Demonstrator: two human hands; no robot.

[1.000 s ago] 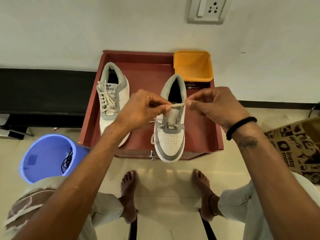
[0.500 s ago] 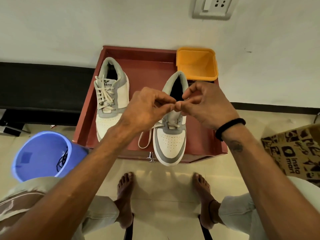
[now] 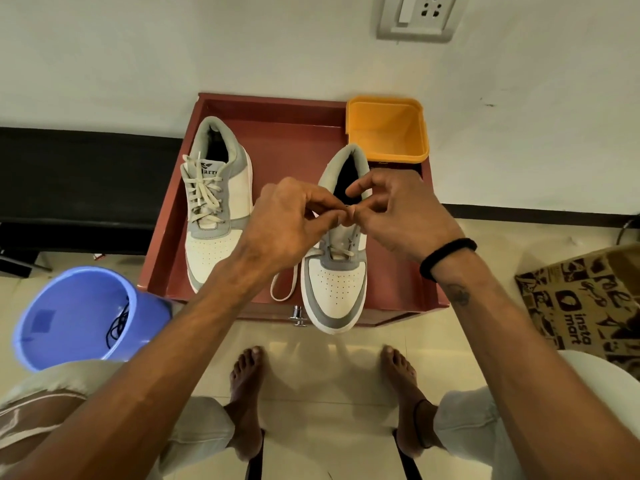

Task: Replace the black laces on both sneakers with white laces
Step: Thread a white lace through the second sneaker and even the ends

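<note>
- Right, we're over the red tray (image 3: 162, 258) on the floor, both sneakers sitting in it side by side, toes toward us.
- Our left sneaker (image 3: 216, 202) looks finished: white lace crossed all the way up to the tongue, no black on it that we can see.
- Over the right sneaker (image 3: 334, 278) our two hands meet above the upper eyelets. The left hand (image 3: 287, 220) pinches with thumb and fingertips, and the right hand (image 3: 398, 213) pinches right against it, fingers curled in.
- We judge both are gripping the white lace (image 3: 284, 289), though the stretch between the fingertips is hidden from us.
- Lower down, only the bottom eyelets carry a crossing, and a slack loop of that lace hangs beside the shoe on the tray floor.
- In the blue bucket (image 3: 69, 317) to our left lies a black lace (image 3: 117, 327), so the old lacing is evidently out.
- The orange tub (image 3: 388, 157) stands at the tray's far right corner, nothing visible inside.
- So we call it well past halfway: what's left is threading this shoe upward, eyelet by eyelet, and evening the ends.
</note>
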